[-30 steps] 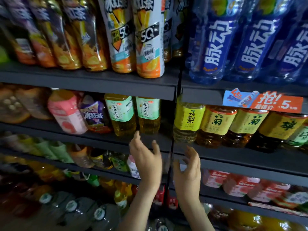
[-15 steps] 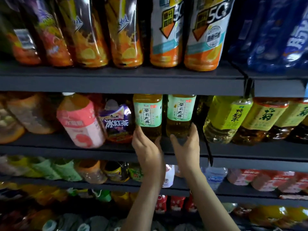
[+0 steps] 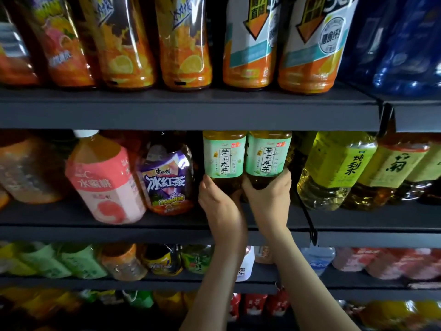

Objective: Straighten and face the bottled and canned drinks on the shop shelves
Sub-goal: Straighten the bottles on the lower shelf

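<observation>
Two tea bottles with pale green labels stand side by side on the middle dark shelf (image 3: 167,231), labels facing out. My left hand (image 3: 218,201) wraps the base of the left green-label bottle (image 3: 224,156). My right hand (image 3: 269,195) wraps the base of the right green-label bottle (image 3: 267,155). Both hands cover the bottles' lower parts, and the caps are hidden behind the shelf above. Left of them stand a purple iced-tea bottle (image 3: 167,180) and a tilted pink peach bottle (image 3: 105,180).
A yellow-green pear drink bottle (image 3: 334,170) and amber tea bottles (image 3: 393,168) stand to the right, past a black shelf divider (image 3: 307,211). Large orange bottles (image 3: 183,44) and blue bottles (image 3: 405,44) fill the upper shelf (image 3: 186,111). Lower shelves hold several smaller drinks.
Both hands rose from below the shelf edge to the two green-label bottles and closed around their bases. The view moved closer and to the left.
</observation>
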